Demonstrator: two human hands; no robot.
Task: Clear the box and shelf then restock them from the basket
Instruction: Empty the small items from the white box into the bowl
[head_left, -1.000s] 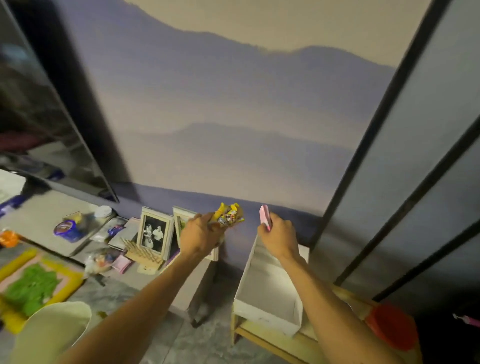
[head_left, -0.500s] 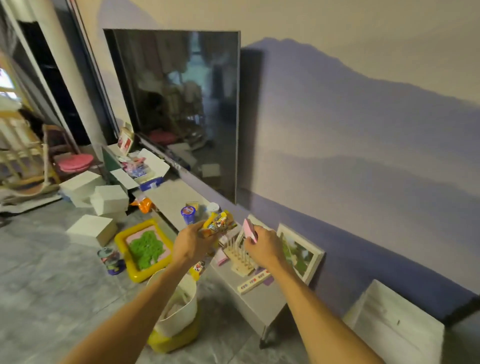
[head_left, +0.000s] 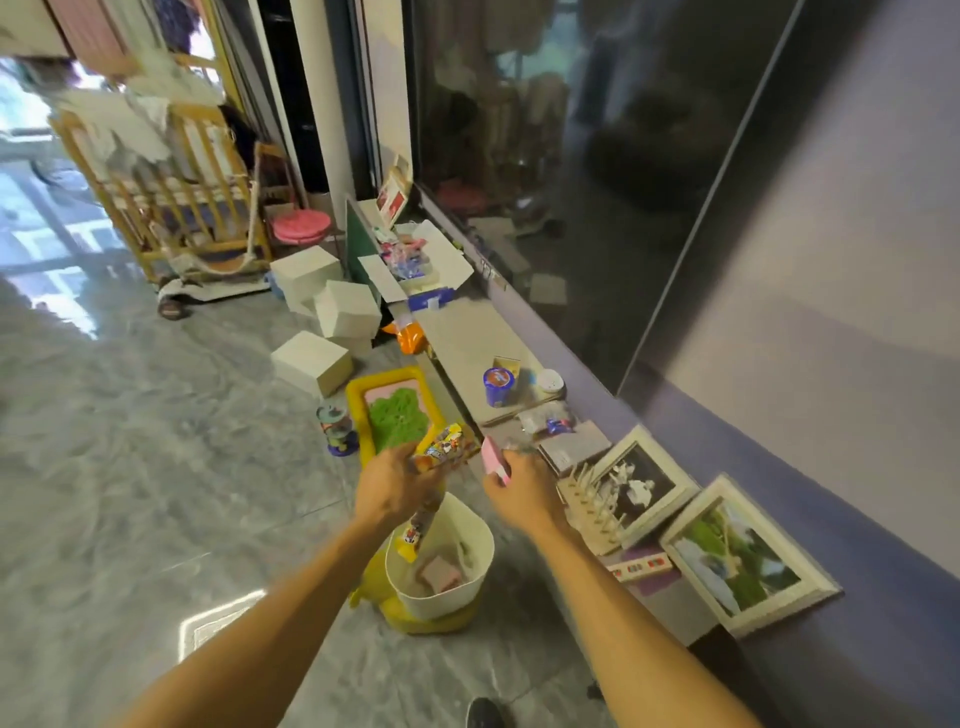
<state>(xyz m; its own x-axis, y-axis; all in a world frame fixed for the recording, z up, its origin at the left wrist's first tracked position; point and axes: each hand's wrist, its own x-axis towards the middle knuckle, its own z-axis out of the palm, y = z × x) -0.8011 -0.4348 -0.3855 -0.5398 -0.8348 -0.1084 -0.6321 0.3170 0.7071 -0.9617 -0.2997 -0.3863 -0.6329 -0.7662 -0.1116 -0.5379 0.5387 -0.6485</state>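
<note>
Left hand (head_left: 395, 488) has its fingers curled round a bunch of bright snack packets (head_left: 444, 451). Right hand (head_left: 519, 491) is pinching a small pink pack (head_left: 492, 460). Both are right over the white basket (head_left: 480, 545) on the floor beside the low shelf (head_left: 467, 338). That left grip looks loose to me, with one packet seemingly dangling under it, so stuff could spill past the rim. The basket's also perched on a yellow thing (head_left: 426, 621), so a hard drop might tip it.

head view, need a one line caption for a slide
Left hand holds colourful snack packets, right hand pinches a small pink item, both above a white basket beside a low shelf.
</note>
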